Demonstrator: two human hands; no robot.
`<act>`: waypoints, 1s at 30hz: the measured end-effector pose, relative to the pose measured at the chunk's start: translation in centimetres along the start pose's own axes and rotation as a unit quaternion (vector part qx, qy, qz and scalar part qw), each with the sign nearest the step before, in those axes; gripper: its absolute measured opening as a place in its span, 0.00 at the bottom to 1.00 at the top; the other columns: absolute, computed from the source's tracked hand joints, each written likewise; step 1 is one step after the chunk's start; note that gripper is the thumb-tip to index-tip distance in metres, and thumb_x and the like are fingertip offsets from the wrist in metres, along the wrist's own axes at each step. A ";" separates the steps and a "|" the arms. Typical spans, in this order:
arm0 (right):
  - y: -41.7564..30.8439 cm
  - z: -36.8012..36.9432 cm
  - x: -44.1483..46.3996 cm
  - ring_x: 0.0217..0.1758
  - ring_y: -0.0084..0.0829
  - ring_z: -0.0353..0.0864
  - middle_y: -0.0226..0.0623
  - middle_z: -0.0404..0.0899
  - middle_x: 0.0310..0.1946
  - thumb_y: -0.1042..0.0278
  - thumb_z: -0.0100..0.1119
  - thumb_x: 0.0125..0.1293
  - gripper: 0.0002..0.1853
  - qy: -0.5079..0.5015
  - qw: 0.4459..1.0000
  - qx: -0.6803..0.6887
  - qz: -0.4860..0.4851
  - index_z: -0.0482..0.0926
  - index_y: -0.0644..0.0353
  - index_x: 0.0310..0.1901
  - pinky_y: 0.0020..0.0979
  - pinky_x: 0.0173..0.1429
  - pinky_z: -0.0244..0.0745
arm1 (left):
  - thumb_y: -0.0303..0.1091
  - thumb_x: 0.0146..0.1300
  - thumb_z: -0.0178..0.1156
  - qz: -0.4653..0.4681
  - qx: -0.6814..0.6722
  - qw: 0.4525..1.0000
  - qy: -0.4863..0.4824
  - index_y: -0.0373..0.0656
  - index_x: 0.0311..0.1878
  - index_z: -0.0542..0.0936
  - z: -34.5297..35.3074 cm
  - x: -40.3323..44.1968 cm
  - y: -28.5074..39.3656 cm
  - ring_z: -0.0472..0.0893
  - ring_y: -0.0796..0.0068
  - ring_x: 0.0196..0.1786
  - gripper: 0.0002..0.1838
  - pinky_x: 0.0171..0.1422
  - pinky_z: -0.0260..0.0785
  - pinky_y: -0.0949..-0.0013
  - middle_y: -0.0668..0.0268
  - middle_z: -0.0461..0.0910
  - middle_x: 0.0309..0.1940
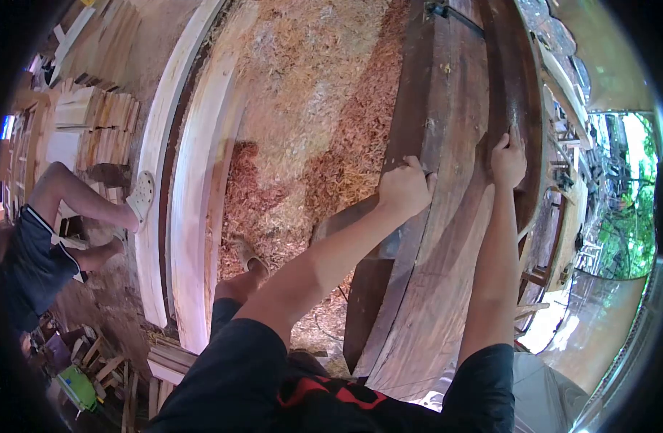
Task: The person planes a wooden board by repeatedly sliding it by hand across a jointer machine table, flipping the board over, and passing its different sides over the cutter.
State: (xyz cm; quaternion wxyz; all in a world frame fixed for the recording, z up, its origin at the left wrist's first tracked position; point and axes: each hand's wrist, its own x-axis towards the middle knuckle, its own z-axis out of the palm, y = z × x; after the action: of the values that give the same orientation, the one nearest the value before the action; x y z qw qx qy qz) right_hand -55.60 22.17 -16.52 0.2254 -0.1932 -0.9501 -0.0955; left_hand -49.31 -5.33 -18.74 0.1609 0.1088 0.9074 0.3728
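The wearer's hands number two: one left hand (pixel 407 189), one right hand (pixel 509 160). Beneath them are probably two dark planks (pixel 458 94), though shade and lens curve make the seams hard to count. One clamp (pixel 438 10) shows at the top. Pale beams (pixel 194 187) make two. There is one other person (pixel 35 260) (two legs in view). Two clogs (pixel 141 198) show plainly, and one green box (pixel 79 386) completes the lower left.

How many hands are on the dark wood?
2: the left hand toward the left side of the dark wood, the right hand toward its right side. Hands of the other person may be hidden.
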 end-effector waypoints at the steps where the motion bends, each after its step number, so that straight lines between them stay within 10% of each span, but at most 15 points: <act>1: -0.3 0.1 0.8 0.72 0.39 0.75 0.31 0.78 0.69 0.53 0.44 0.78 0.23 -0.027 1.000 -0.003 0.015 0.79 0.48 0.67 0.47 0.70 0.74 | 0.53 0.73 0.54 0.001 -0.008 1.000 0.005 0.21 0.55 0.72 0.0 0.0 -0.1 0.89 0.50 0.34 0.34 0.38 0.82 0.50 0.46 0.86 0.31; 16: -2.3 5.6 12.9 0.78 0.39 0.68 0.25 0.71 0.75 0.50 0.41 0.79 0.26 -0.081 0.995 0.041 0.042 0.73 0.44 0.74 0.46 0.77 0.66 | 0.52 0.73 0.56 0.081 0.044 0.994 0.067 0.15 0.59 0.72 1.9 -1.2 -1.4 0.87 0.48 0.32 0.37 0.31 0.80 0.54 0.42 0.82 0.35; 24: -2.8 8.6 18.2 0.82 0.36 0.62 0.23 0.68 0.77 0.48 0.40 0.79 0.27 -0.107 0.990 0.060 0.069 0.70 0.38 0.76 0.45 0.81 0.59 | 0.55 0.76 0.51 0.044 0.031 0.994 -0.100 0.11 0.65 0.66 0.8 -1.3 -1.5 0.79 0.36 0.64 0.43 0.57 0.82 0.53 0.25 0.73 0.61; 30: -3.2 11.4 22.1 0.82 0.33 0.61 0.21 0.67 0.78 0.47 0.39 0.79 0.27 -0.099 0.991 0.064 0.062 0.70 0.36 0.75 0.45 0.81 0.58 | 0.55 0.76 0.51 0.075 0.045 0.993 -0.078 0.13 0.66 0.65 1.2 -1.5 -1.8 0.80 0.34 0.61 0.42 0.56 0.83 0.50 0.24 0.72 0.63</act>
State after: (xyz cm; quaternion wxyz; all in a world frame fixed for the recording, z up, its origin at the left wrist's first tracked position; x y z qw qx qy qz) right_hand -79.59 29.47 -16.53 0.1482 -0.2456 -0.9580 -0.0004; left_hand -47.63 -6.34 -20.53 0.1972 0.2125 0.8971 0.3335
